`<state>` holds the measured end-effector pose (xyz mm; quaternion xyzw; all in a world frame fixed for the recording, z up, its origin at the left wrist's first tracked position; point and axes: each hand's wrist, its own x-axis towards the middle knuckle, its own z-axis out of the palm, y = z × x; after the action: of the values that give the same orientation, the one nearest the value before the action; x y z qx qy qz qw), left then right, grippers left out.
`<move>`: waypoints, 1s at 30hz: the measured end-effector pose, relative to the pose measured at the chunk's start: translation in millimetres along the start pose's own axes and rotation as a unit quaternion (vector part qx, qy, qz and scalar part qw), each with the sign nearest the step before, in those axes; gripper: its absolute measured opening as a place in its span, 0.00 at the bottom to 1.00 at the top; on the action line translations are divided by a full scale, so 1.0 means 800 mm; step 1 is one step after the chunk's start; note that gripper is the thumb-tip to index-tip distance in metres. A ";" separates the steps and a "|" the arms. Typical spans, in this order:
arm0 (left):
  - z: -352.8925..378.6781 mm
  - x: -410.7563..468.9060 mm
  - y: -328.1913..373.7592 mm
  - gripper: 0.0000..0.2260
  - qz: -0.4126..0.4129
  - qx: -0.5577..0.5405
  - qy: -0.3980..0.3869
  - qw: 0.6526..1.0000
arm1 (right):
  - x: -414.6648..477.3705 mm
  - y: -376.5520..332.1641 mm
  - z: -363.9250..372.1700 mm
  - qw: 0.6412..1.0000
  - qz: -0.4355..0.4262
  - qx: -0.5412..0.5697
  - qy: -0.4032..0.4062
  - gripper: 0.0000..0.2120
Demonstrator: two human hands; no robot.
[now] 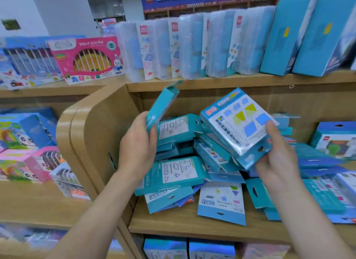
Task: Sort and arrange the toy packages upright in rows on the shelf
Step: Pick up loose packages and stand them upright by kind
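Left hand (137, 143) is being used to grip a tilted teal package (162, 102) above it; a blue package (238, 123) is being pinched by the right hand (277, 158). Each should be turned upright before being stood beside the pile (179, 174) below both hands.

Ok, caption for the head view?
Left hand grips a teal package, right hand a shapes package, above the jumbled pile.

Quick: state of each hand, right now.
Left hand: gripping a slim teal cardboard package, tilted.
Right hand: gripping a square blue cardboard package printed with coloured shapes, thumb on its front.
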<state>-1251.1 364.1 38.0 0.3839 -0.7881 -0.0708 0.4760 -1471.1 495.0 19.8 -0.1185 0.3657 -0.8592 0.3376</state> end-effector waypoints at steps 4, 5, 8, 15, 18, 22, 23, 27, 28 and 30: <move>-0.036 -0.003 0.028 0.06 -0.172 -0.368 0.052 0.912 | -0.011 -0.005 0.009 0.998 -0.024 -0.055 -0.006 0.06; -0.042 -0.005 0.034 0.07 -0.239 -0.467 0.024 0.851 | -0.017 -0.004 0.015 0.997 -0.036 -0.073 -0.006 0.02; -0.050 -0.015 0.040 0.09 -0.324 -0.537 -0.047 0.777 | -0.033 -0.003 0.032 0.980 -0.109 -0.160 -0.040 0.07; -0.070 -0.036 0.043 0.11 -0.292 -0.519 -0.083 0.799 | -0.074 -0.011 0.055 0.937 -0.181 -0.275 -0.120 0.06; -0.079 -0.042 0.047 0.10 -0.259 -0.513 -0.093 0.813 | -0.090 -0.018 0.054 0.916 -0.174 -0.331 -0.146 0.10; -0.077 -0.052 0.055 0.12 -0.236 -0.512 -0.153 0.811 | -0.117 -0.036 0.050 0.876 -0.136 -0.423 -0.187 0.14; -0.073 -0.057 0.059 0.13 -0.238 -0.527 -0.177 0.797 | -0.123 -0.041 0.048 0.867 -0.129 -0.439 -0.197 0.14; -0.054 -0.083 0.076 0.15 -0.230 -0.537 -0.252 0.772 | -0.140 -0.059 0.034 0.850 -0.115 -0.468 -0.213 0.12; -0.050 -0.089 0.082 0.15 -0.218 -0.530 -0.266 0.776 | -0.143 -0.063 0.029 0.847 -0.119 -0.475 -0.209 0.12; -0.043 -0.097 0.095 0.15 -0.187 -0.514 -0.286 0.787 | -0.147 -0.071 0.016 0.843 -0.124 -0.483 -0.201 0.13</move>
<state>-1244.6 477.4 38.8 0.1842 -0.6478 -0.6598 0.3331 -1405.9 594.6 74.1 -0.4808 0.6406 -0.5663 0.1946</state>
